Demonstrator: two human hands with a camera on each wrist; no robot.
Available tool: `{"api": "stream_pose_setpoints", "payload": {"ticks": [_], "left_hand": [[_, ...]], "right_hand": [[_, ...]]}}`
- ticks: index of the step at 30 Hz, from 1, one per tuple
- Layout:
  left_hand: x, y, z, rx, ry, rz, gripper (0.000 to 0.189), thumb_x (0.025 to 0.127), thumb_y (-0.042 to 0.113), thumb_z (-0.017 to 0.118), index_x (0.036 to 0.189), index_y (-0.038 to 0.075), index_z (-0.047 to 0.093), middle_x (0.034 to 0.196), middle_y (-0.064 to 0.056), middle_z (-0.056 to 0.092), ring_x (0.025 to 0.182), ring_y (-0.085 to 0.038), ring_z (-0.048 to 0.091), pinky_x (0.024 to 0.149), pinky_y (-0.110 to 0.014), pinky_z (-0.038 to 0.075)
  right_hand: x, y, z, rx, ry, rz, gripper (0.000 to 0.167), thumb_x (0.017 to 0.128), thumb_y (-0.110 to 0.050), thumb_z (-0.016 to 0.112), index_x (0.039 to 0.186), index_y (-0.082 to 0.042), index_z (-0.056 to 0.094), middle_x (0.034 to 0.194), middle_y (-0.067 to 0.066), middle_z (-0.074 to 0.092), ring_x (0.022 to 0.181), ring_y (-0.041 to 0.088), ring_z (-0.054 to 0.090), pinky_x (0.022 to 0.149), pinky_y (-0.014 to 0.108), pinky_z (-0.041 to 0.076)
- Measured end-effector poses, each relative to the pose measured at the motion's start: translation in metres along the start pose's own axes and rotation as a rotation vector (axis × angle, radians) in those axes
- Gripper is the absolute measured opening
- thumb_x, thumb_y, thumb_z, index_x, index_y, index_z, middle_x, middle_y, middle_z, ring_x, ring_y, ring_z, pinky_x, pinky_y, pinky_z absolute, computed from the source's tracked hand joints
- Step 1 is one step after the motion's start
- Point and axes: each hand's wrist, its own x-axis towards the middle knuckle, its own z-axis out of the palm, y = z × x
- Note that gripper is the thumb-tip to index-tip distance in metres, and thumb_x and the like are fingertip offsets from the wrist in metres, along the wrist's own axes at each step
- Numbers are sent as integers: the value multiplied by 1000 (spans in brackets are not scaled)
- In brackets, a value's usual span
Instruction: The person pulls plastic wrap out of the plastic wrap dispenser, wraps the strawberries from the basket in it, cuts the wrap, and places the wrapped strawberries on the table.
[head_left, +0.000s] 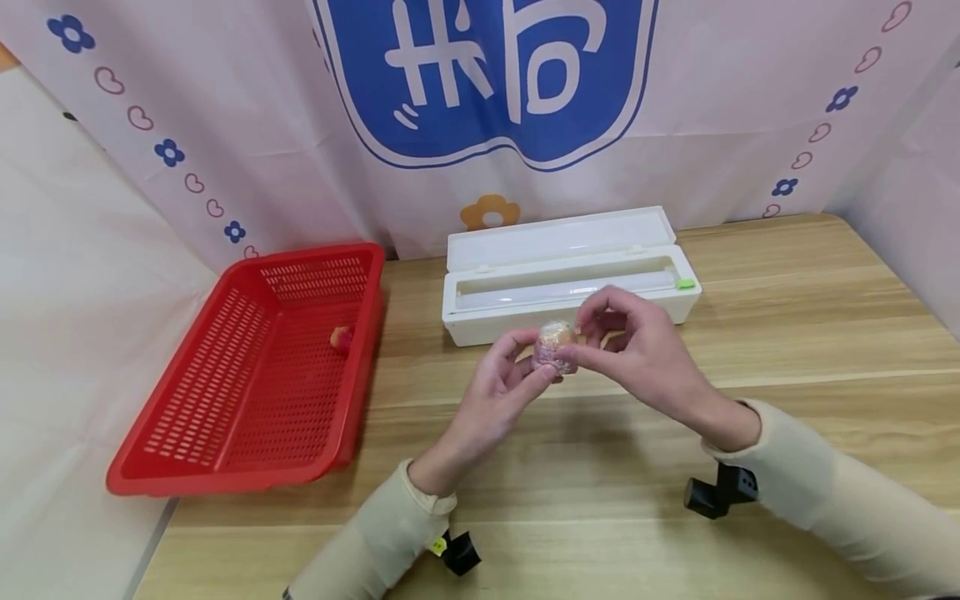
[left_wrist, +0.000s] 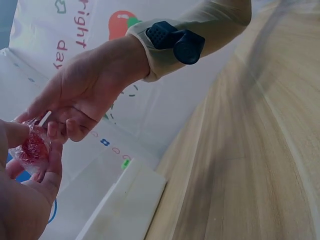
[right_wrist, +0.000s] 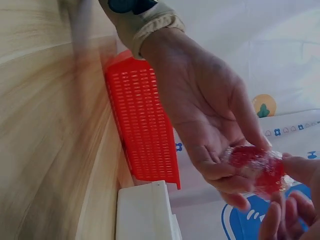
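Note:
A small rounded red, pink and yellow thing wrapped in crinkled clear film [head_left: 553, 346] is up above the table; the film hides its kind. My left hand [head_left: 491, 387] holds it between thumb and fingers, from the left and below. From the other side my right hand [head_left: 652, 358] pinches at the film with thumb and forefinger, its other fingers bent inward. Both wrist views show the wrapped thing [right_wrist: 257, 167] close up, with red showing through shiny film. Behind the hands stands a long white box [head_left: 480, 327] with its lid raised and a pale roll [head_left: 562, 292] inside.
To the left stands a red plastic basket [head_left: 225, 482] with slotted sides. One small pink and yellow thing [head_left: 341, 339] lies in it against the right wall. A bright green piece [head_left: 686, 284] sits at the white box's right end. A printed cloth [head_left: 300, 167] hangs behind the wooden table [head_left: 810, 350].

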Motion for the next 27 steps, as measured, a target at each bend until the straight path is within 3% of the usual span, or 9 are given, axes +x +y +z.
{"api": "stream_pose_setpoints", "payload": {"ticks": [5,11,17,19,22,27], "left_hand": [[1,0,-1,7,-17,25,41,100,-1,49,141,-3,43,138,-23,48,115,-13,62,98,-27,54],[2,0,1,16,43,84,47,97,-2,55,141,0,41,131,-27,54,104,-12,67,91,-27,57],[1,-2,3,127,92,173,41,91,-4,64,129,-5,48,122,-27,60,101,-10,66,83,-22,58],[1,-3,3,144,112,187,40,91,-5,64,128,-7,47,120,-28,61,99,-9,66,81,-23,58],[1,-2,2,135,122,190,42,91,-7,63,128,-9,44,117,-32,62,94,-8,67,78,-23,59],[-1,1,1,50,94,153,40,94,-3,61,128,-6,42,109,-30,64,84,-11,69,74,-25,59]], "right_hand": [[3,-1,-6,30,-72,64,38,83,-17,80,118,-13,64,113,4,65,89,18,67,66,28,60],[2,-2,-4,56,-85,101,29,86,-17,77,111,-8,66,105,9,65,90,21,65,71,30,61],[0,-3,1,50,-68,77,31,86,-16,77,111,-7,61,104,10,62,88,20,66,70,30,61],[-2,-4,1,1,-58,24,38,85,-16,78,118,-11,60,107,7,62,89,17,66,72,28,61],[-3,-4,2,-86,-42,-130,45,83,-13,80,125,-15,61,116,2,63,96,12,65,73,26,61],[-3,-1,2,-185,-14,-416,35,79,-5,81,112,-13,75,116,0,70,100,9,67,77,19,57]]}}
